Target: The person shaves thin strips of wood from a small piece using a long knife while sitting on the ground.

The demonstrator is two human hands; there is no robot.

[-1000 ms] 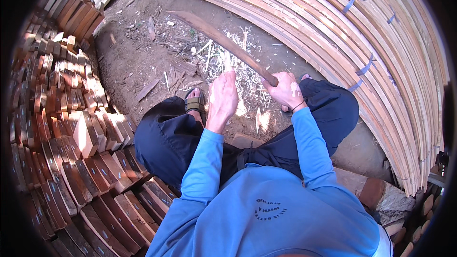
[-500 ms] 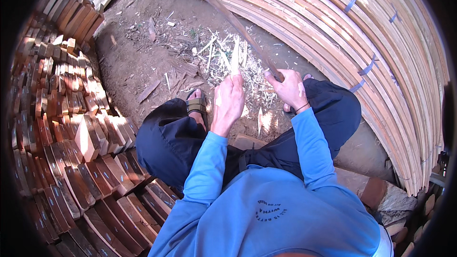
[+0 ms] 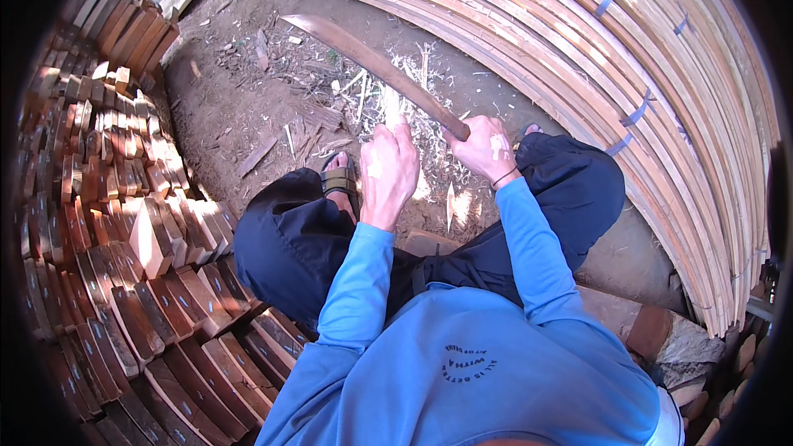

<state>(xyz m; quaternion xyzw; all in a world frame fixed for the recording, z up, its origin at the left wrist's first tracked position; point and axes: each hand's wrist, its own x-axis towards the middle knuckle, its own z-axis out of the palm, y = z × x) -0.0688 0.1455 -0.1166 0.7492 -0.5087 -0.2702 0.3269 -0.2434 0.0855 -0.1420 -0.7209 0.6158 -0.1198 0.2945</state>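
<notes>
My right hand is closed round the grip end of a long machete. Its slightly curved, brownish blade slants up and to the left, out beyond my left hand. In my left hand is a pale wooden stick, whose far end shows past my fingers, just short of the blade. Whether blade and stick touch I cannot tell. Both hands are held between my spread knees, over curly wood shavings on the dirt. A small pointed sliver of wood lies nearer to me.
Stacked brown wood blocks fill the left side, close to my left knee. Long pale wooden strips, bundled with blue ties, curve along the far and right sides. My sandalled left foot rests near the shavings.
The machete has swung left and nearer, so its blade now crosses in front of the stick's far end. My left hand has shifted slightly left, and my right hand slightly left too.
</notes>
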